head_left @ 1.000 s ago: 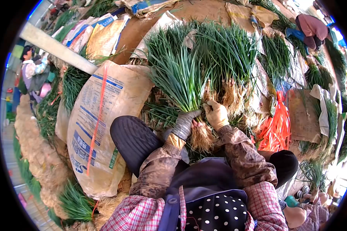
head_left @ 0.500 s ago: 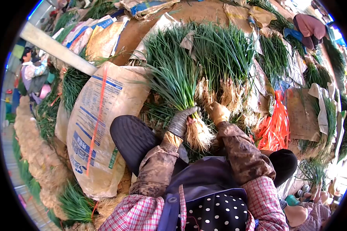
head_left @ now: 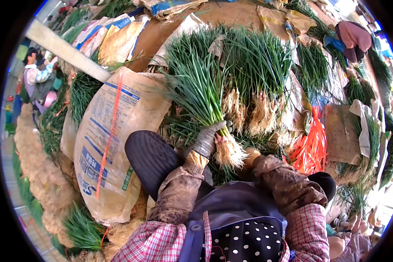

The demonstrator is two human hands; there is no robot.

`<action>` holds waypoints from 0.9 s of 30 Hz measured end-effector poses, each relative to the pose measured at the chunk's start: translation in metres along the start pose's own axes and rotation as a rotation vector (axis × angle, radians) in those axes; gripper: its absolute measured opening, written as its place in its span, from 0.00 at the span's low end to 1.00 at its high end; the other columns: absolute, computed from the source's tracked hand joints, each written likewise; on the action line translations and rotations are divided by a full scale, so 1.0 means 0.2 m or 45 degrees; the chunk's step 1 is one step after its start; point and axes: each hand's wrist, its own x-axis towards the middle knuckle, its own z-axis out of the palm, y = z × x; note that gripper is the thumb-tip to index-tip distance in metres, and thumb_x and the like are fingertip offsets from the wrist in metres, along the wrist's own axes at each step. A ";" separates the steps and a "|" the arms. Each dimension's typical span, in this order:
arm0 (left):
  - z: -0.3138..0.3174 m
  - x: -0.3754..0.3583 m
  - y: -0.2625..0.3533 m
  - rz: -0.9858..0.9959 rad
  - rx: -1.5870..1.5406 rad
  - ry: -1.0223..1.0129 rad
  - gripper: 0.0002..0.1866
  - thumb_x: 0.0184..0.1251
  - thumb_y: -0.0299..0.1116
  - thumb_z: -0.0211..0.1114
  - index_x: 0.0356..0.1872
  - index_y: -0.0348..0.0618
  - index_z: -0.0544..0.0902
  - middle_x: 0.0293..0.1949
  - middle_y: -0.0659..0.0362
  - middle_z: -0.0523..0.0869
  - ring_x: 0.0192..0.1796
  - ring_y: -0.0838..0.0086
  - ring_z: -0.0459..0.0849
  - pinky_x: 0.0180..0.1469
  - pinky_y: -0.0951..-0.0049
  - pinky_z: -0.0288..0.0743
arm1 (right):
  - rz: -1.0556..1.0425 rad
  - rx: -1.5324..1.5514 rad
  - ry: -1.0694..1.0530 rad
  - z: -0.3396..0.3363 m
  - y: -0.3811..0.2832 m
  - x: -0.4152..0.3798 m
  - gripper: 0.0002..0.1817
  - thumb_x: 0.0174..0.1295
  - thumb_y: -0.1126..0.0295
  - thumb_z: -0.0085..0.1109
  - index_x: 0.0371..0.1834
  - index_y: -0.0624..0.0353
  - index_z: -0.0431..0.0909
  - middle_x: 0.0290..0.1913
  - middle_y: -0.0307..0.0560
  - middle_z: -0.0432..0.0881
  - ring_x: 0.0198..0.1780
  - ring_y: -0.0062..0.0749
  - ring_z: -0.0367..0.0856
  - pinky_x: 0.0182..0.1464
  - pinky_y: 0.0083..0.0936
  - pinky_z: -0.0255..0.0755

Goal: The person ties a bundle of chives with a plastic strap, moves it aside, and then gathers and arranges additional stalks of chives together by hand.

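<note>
My left hand [head_left: 210,139], in a grey glove, is wrapped round a bunch of spring onions [head_left: 208,102] just above the pinkish bulbs. Green leaves point up and away from me, and the pale roots [head_left: 229,153] hang toward my lap. Just right of those roots is my right hand [head_left: 250,157] in a tan glove; its fingers are mostly hidden, so I cannot see whether they hold anything. Beyond my hands, more spring onions [head_left: 260,65] lie in a thick row with their roots [head_left: 263,115] toward me.
A large printed sack [head_left: 105,161] lies by my left knee, under the end of a pale pole [head_left: 67,51]. Red plastic strips [head_left: 312,146] hang at the right. Co-workers sit at the far left [head_left: 37,78] and bend over at the upper right [head_left: 353,37].
My right hand has moved from the row's roots back toward my lap, beside the held bunch's roots. My left hand keeps its hold on the bunch, which has shifted slightly.
</note>
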 end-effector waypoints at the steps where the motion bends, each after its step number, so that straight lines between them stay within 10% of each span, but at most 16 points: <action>1: -0.02 0.01 0.00 -0.026 0.035 0.004 0.21 0.58 0.30 0.67 0.52 0.33 0.75 0.40 0.48 0.85 0.35 0.66 0.85 0.36 0.70 0.82 | 0.035 0.053 0.195 0.02 0.06 0.08 0.13 0.60 0.62 0.57 0.44 0.54 0.81 0.38 0.47 0.83 0.40 0.36 0.83 0.40 0.34 0.79; 3: -0.04 0.04 -0.02 -0.054 0.082 0.013 0.20 0.58 0.30 0.68 0.51 0.33 0.76 0.39 0.49 0.85 0.35 0.66 0.86 0.36 0.70 0.82 | 0.360 0.344 0.681 -0.37 -0.06 0.02 0.11 0.64 0.62 0.53 0.43 0.56 0.76 0.29 0.50 0.82 0.31 0.38 0.83 0.34 0.34 0.79; 5: -0.08 0.08 -0.07 -0.063 0.102 0.030 0.20 0.58 0.29 0.68 0.50 0.33 0.76 0.38 0.50 0.85 0.35 0.66 0.86 0.35 0.71 0.83 | 0.602 0.436 0.591 -0.44 0.03 0.21 0.18 0.65 0.56 0.57 0.52 0.54 0.77 0.34 0.47 0.85 0.31 0.35 0.82 0.34 0.34 0.78; 11: -0.06 0.05 -0.06 -0.076 0.108 -0.023 0.20 0.58 0.29 0.67 0.52 0.35 0.76 0.38 0.52 0.85 0.36 0.67 0.86 0.31 0.75 0.81 | 0.427 0.860 0.597 -0.47 0.06 0.18 0.16 0.59 0.56 0.64 0.42 0.55 0.82 0.38 0.46 0.85 0.33 0.30 0.83 0.40 0.27 0.79; 15: 0.06 -0.04 -0.01 -0.030 0.210 0.044 0.09 0.57 0.31 0.69 0.32 0.33 0.84 0.17 0.54 0.83 0.11 0.75 0.76 0.14 0.79 0.70 | 0.190 0.287 0.782 -0.47 -0.15 -0.17 0.11 0.63 0.64 0.57 0.47 0.52 0.78 0.25 0.40 0.82 0.21 0.25 0.78 0.23 0.25 0.76; 21: 0.06 -0.03 -0.02 -0.054 0.344 0.031 0.11 0.54 0.34 0.71 0.32 0.38 0.81 0.16 0.59 0.80 0.11 0.79 0.74 0.10 0.82 0.63 | -0.150 0.080 0.689 -0.42 -0.18 -0.31 0.14 0.64 0.67 0.53 0.53 0.50 0.74 0.25 0.46 0.81 0.25 0.32 0.82 0.29 0.33 0.77; 27: 0.04 -0.02 -0.03 -0.082 0.378 0.066 0.12 0.55 0.32 0.71 0.37 0.36 0.82 0.20 0.58 0.82 0.11 0.77 0.74 0.10 0.82 0.64 | -0.043 1.701 0.567 -0.41 -0.08 -0.07 0.10 0.67 0.71 0.48 0.47 0.55 0.79 0.44 0.46 0.83 0.35 0.27 0.82 0.39 0.20 0.80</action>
